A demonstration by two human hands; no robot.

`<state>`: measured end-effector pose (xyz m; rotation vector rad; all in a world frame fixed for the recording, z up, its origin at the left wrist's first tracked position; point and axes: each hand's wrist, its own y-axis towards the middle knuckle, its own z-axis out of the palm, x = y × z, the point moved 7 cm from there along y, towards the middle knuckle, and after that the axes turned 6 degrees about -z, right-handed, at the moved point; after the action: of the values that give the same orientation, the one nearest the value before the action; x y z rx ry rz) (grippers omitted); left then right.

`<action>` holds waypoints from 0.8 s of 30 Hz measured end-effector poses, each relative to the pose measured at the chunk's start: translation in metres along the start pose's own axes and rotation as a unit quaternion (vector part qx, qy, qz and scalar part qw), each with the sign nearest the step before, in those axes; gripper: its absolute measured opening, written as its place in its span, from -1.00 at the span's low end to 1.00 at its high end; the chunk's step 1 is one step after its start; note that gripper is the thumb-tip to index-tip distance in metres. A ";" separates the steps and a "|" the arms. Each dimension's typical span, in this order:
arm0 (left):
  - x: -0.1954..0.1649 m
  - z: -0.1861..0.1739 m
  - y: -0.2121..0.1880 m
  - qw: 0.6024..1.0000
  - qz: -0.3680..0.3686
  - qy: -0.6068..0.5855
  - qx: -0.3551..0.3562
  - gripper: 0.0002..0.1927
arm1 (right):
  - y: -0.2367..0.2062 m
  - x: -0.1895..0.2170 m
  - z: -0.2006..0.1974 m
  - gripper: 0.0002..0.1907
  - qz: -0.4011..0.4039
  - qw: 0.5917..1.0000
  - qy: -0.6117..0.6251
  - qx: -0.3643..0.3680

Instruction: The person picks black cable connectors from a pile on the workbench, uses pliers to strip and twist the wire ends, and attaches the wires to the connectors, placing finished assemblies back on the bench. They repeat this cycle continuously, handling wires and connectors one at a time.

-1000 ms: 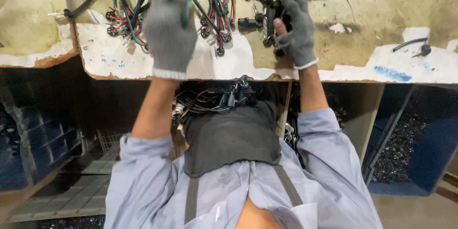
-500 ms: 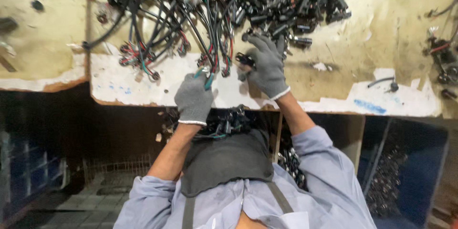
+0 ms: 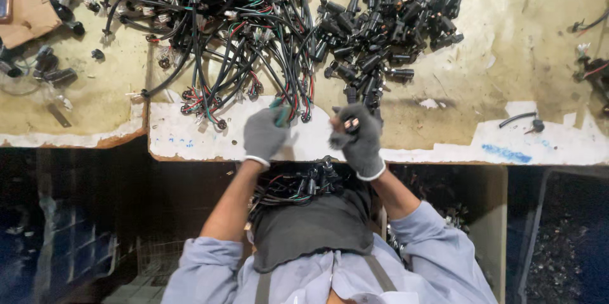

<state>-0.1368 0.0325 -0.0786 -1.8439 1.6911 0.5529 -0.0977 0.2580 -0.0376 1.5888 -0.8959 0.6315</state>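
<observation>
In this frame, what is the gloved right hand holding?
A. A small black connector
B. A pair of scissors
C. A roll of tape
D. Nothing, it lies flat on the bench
A: the right hand is closed around a small black connector, just below the pile of black connectors on the bench.

Cardboard scrap (image 3: 25, 6) lying at the bench's (image 3: 539, 57) far left corner. Loose black caps (image 3: 51, 69) sitting just below it. A short black wire (image 3: 517, 118) resting on the white strip (image 3: 545, 142) at right. Dark bins (image 3: 564, 234) standing under the bench.
</observation>
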 end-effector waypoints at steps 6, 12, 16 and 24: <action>-0.010 -0.068 -0.043 0.893 -0.135 -0.421 0.082 -0.57 | -0.005 0.022 0.012 -0.54 -0.017 0.984 -0.114 0.139; -0.043 -0.040 -0.078 0.870 -0.100 -0.446 0.185 -0.63 | 0.010 0.043 0.045 -0.37 -0.115 0.957 -0.057 0.261; -0.055 -0.039 -0.065 0.928 -0.016 -0.347 0.133 -0.67 | 0.017 0.043 0.059 -0.31 -0.077 0.944 -0.035 0.318; -0.036 -0.115 -0.082 0.908 0.074 -0.391 -0.130 -0.93 | 0.009 0.032 0.069 -0.56 -0.039 0.934 -0.116 0.335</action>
<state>-0.0688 -0.0125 0.0418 -1.3560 1.2305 1.4173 -0.0913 0.1834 -0.0210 2.3404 -0.8246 0.7483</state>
